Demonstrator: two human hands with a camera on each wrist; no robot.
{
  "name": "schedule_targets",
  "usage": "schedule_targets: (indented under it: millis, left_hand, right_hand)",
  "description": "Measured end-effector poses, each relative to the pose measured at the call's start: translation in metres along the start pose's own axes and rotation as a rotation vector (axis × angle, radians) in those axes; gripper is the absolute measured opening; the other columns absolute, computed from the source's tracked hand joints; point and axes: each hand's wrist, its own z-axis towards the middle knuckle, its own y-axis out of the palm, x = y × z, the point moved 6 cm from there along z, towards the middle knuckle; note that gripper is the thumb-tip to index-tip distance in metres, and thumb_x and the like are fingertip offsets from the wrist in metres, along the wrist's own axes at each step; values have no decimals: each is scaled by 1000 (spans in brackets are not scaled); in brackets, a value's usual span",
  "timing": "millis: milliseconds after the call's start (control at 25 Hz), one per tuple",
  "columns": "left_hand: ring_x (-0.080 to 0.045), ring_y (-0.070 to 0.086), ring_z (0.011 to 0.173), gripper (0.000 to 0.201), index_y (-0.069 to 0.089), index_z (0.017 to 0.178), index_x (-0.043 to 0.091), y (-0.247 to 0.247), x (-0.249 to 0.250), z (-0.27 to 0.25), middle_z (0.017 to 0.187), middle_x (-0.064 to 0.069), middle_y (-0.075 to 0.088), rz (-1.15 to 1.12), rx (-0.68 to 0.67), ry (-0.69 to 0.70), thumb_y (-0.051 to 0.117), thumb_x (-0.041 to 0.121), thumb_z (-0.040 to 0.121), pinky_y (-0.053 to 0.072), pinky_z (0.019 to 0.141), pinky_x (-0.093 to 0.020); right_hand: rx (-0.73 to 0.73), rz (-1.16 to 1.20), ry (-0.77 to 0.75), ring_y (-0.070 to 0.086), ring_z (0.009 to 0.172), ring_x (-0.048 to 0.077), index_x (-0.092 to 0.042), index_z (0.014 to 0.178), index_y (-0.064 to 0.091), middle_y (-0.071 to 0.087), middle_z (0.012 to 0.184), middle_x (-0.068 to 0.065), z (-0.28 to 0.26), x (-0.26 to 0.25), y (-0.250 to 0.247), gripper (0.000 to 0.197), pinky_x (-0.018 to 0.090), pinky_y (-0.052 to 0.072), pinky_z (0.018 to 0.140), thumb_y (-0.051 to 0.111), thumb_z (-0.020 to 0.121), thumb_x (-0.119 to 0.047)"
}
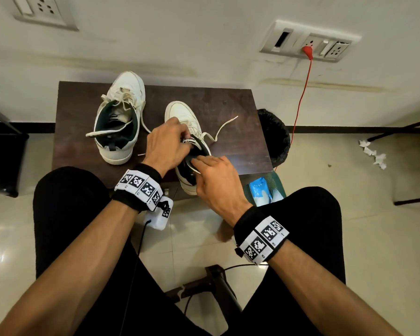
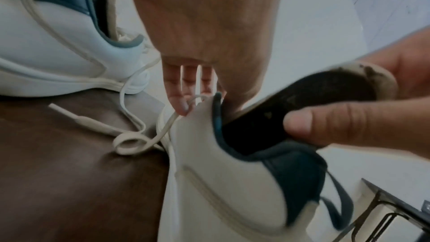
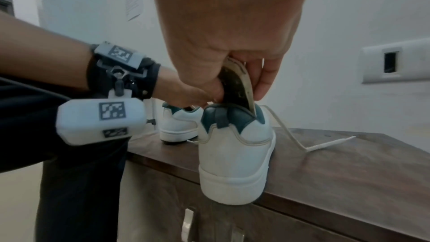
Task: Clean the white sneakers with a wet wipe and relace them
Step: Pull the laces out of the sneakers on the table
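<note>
Fingers (image 3: 265,80) of right hand (image 1: 216,183) pinch insole (image 3: 239,87) inside sneaker (image 3: 235,154).

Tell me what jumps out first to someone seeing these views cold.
Both hands meet over the near sneaker, whose heel juts past the dark wooden table's front edge. The right hand pinches a dark insole sticking out at the heel; the left hand works at the tongue. The other sneaker stands back left, laces loose.
</note>
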Motion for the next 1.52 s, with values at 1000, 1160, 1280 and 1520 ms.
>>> schedule_targets:
  millis: [1000,1160,1280,1520]
  left_hand:
    - [-32,60,96,12,57,85,27,9,2,5,93,6,52,-53,-124,40,68,27,86,39,76,-37]
    - [-30,59,96,15,55,86,28,9,1,8,94,5,51,-78,-115,60,70,27,87,37,75,-36]
    - [-29,59,95,17,54,85,27,10,1,8,93,5,50,-78,-114,67,70,28,88,38,75,-36]
    - [-31,59,94,12,54,86,26,9,1,6,93,5,50,-87,-108,68,66,25,90,43,76,-39]
  right_hand:
    - [-439,-10,221,66,98,47,-13,114,75,73,105,21,34,-4,5,29,44,52,77,61,89,-11]
    - [-317,-64,157,68,86,35,-26,99,79,76,92,5,29,0,-15,23,38,55,73,68,81,-18]
    - [-371,-108,141,62,76,38,-21,89,79,69,77,7,31,-2,-13,22,35,47,65,66,75,-8]
    - [-409,-57,165,66,77,38,-19,85,82,73,78,9,44,1,0,21,33,49,67,67,76,-7]
